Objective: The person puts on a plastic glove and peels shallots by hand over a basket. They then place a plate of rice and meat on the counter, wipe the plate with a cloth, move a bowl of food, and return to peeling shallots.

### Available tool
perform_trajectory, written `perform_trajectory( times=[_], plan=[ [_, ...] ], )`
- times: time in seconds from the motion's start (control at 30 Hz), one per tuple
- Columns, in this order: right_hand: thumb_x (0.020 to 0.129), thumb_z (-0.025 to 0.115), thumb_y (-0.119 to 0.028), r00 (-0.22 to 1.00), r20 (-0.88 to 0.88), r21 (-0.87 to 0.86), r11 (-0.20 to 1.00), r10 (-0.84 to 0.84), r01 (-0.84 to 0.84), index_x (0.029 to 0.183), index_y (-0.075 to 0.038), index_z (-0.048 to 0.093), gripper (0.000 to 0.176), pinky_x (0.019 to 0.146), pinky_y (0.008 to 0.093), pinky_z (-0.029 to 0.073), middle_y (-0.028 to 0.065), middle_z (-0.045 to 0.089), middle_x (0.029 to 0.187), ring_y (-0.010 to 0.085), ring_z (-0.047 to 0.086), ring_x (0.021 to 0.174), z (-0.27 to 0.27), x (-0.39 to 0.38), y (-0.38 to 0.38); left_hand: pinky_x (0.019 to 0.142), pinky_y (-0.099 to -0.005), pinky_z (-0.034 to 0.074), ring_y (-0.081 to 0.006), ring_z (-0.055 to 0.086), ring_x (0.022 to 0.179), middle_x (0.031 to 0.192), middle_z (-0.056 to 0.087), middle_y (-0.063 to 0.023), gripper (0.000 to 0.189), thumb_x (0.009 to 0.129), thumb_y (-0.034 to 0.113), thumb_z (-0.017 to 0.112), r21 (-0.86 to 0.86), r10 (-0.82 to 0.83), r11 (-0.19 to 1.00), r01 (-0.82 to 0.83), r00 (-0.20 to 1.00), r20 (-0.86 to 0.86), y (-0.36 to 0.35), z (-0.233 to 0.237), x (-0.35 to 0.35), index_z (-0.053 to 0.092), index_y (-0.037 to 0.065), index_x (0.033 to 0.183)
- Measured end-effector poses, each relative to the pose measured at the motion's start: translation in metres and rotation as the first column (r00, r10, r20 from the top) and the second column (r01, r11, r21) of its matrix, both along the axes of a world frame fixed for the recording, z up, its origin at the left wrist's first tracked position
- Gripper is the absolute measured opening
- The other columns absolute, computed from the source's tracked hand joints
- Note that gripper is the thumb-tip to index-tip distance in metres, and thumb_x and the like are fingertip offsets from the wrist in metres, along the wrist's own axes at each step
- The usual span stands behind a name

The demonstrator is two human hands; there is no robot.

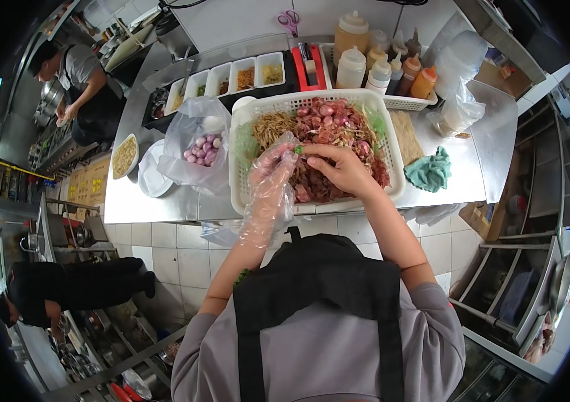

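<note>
Over a white plastic basket (237,177), both hands meet with their fingertips close together. My left hand (270,167), in a clear plastic glove, is closed around what looks like a small purple shallot (290,155), mostly hidden by the fingers. My right hand (342,167) is bare and pinched against it; a small green bit shows at its fingertips, too small to name. The basket holds red shallots (328,120), loose papery skins and a bundle of dry brown roots or stems (273,127). Left of it, an open plastic bag (191,167) contains peeled purple shallots (203,149).
Behind the basket are white trays of chopped ingredients (245,75), a red holder (308,70) and squeeze bottles (352,67). A green cloth (429,169) lies right. At left are a bowl (125,156) and white lids (156,171). Two co-workers (84,87) stand on the left.
</note>
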State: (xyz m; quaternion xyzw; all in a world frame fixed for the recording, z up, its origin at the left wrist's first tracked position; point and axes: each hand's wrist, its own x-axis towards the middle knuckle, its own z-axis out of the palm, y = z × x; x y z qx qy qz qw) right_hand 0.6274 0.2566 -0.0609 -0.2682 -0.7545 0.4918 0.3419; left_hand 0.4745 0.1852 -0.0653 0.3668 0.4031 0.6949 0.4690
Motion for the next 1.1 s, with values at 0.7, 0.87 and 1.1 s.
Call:
perform_trajectory(
  times=[0.7,0.87,1.1],
  plan=[
    [0.086,0.06,-0.022,0.999,-0.016,0.032,0.998,0.052,-0.052,0.119,-0.007,0.052,0.037,0.083,0.0308,0.044,0.0093,0.06,0.111,0.0223,0.059,0.095,0.002,-0.001,0.0,0.094,-0.0309,0.046,-0.0211,0.053,0.106,0.118,0.051,-0.0155,0.036,0.088,0.007,0.055,-0.12,-0.016,0.99,0.071,0.912,0.409,0.008,0.002,-0.004,0.044,-0.001,0.122],
    [0.085,0.06,-0.02,0.999,-0.037,0.083,0.996,0.029,-0.026,0.116,-0.005,0.054,0.035,0.087,0.0321,0.043,0.0123,0.061,0.111,0.0241,0.059,0.1,0.003,-0.005,-0.003,0.087,-0.0269,0.047,-0.0167,0.055,0.099,0.11,0.054,-0.0104,0.04,0.088,0.012,0.057,-0.048,-0.101,0.989,0.141,0.869,0.485,0.005,0.001,-0.003,0.044,0.0,0.124],
    [0.085,0.06,-0.019,0.999,-0.022,0.074,0.997,0.027,-0.026,0.114,-0.003,0.056,0.033,0.089,0.0323,0.043,0.0133,0.061,0.11,0.0252,0.059,0.102,0.005,-0.004,-0.002,0.075,-0.0217,0.045,-0.0115,0.055,0.088,0.102,0.056,-0.0062,0.044,0.085,0.018,0.063,-0.127,-0.069,0.984,0.124,0.926,0.372,0.006,-0.002,-0.007,0.048,0.001,0.123]
  ],
)
